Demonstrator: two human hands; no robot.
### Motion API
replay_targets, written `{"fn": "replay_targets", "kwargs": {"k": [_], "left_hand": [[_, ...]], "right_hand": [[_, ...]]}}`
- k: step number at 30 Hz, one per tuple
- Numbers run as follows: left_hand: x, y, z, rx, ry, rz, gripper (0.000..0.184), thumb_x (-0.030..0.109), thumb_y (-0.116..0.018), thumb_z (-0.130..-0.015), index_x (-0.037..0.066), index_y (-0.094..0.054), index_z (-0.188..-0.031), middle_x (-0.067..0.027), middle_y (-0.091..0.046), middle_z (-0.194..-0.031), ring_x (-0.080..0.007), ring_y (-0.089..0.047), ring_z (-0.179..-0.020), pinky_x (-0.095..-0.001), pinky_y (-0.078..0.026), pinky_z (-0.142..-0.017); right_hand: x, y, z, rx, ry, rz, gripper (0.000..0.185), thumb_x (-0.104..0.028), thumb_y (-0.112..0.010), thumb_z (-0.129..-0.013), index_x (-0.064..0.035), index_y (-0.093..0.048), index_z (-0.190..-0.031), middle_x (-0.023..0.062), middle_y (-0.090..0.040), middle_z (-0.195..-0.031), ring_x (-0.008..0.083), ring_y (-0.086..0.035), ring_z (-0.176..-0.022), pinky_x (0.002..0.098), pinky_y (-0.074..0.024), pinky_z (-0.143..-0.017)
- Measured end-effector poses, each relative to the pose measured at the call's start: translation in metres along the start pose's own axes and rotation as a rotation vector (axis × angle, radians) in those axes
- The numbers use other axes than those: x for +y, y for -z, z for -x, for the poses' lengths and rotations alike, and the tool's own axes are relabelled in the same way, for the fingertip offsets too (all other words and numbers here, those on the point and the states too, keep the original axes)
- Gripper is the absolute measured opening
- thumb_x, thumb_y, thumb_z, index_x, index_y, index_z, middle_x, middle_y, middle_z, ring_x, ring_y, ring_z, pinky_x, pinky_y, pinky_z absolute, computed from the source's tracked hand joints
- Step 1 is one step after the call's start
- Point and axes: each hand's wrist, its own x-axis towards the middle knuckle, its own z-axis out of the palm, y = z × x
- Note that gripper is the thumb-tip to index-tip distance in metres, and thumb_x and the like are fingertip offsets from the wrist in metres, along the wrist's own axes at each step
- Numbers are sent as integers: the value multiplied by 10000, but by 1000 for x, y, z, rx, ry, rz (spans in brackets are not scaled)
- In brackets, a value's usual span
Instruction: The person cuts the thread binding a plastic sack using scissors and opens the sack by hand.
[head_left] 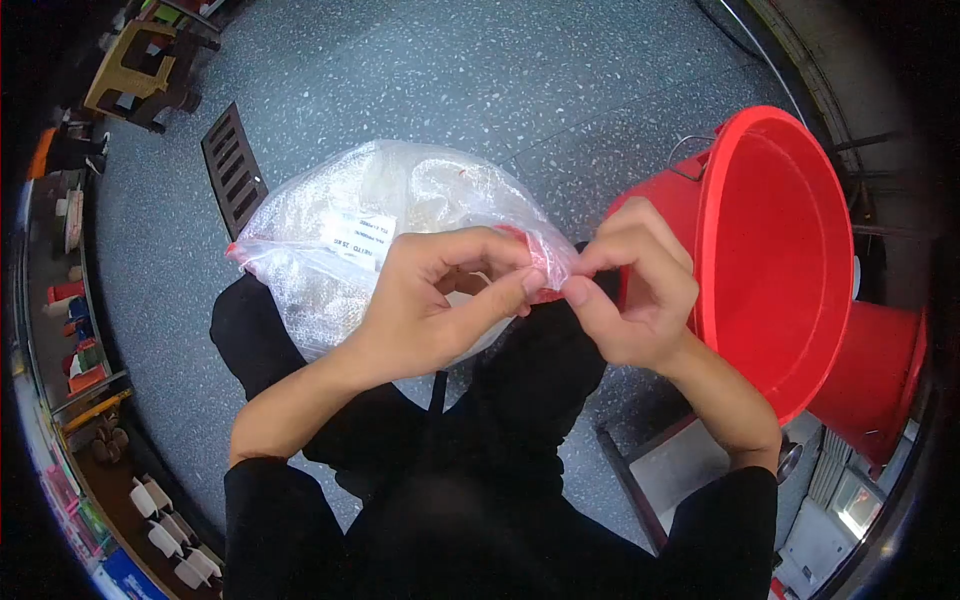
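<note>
left grip (430,300) and right grip (640,290) pinch the clear sack (450,180) at its right end; its bulk stretches leftward, nearer my left grip.

Single head view: worn on the person's head, looking forward and steeply down past the forearms. Both hands (568,283) sit close, mid-frame; speckled floor (450,70) lies farther off behind. Wide, rounded field, dark at corners.
</note>
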Motion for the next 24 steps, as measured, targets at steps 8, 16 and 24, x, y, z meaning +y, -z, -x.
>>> {"fn": "replay_targets", "kwargs": {"k": [8, 16, 24], "left_hand": [[-12, -7, 3, 73, -200, -267, 108, -2, -661, -951, -60, -694, -1036, -112, -738, -913, -140, -722, -801, -266, -584, -724], [-9, -6, -1, 123, -404, -487, 124, -10, -699, -865, -22, -704, -988, -102, -718, -842, -174, -702, -748, -278, -550, -705], [-4, 11, -22, 35, -716, -840, 331, -52, -789, -682, 13, -694, -993, -117, -687, -929, -287, -668, -871, -386, -525, -815]], "right_hand": [[-4, -4, -5, -94, -93, 47, 150, -3, -772, -739, -17, -711, -875, 66, -620, -762, 136, -598, -653, 259, -465, -585], [-18, 8, -19, -196, -317, 36, 66, -3, -702, -805, 6, -665, -859, 72, -594, -754, 131, -605, -622, 265, -484, -567], [-21, 8, -20, -155, -345, 43, 69, 8, -657, -842, 2, -590, -858, 53, -562, -782, 86, -561, -621, 241, -449, -553]]}}
